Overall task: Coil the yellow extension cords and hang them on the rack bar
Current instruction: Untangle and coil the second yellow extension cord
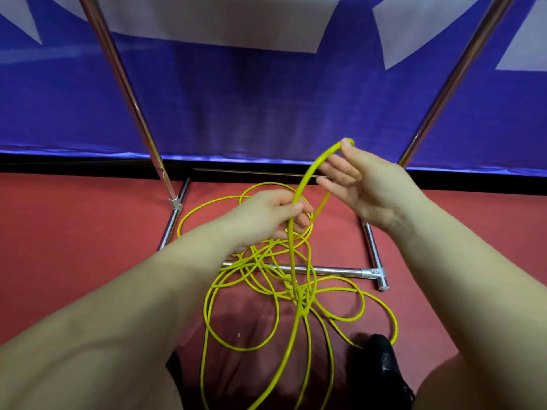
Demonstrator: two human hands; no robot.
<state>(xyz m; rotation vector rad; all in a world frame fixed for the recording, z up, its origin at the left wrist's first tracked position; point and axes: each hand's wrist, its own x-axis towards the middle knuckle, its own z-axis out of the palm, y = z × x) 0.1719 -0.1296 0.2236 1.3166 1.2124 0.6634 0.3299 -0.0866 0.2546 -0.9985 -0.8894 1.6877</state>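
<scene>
Forearms raised — both hands (275, 211) (358, 184) seemingly pinching yellow cord (307, 173).

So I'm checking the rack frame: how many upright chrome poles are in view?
2: left pole rises from the base at left; right pole slants up behind the right hand. Their tops are cut off.

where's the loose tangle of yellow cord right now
In the head view, the yellow cord lies tangled on the red floor at centre, draped over the rack's chrome base bar, below both hands.
</scene>
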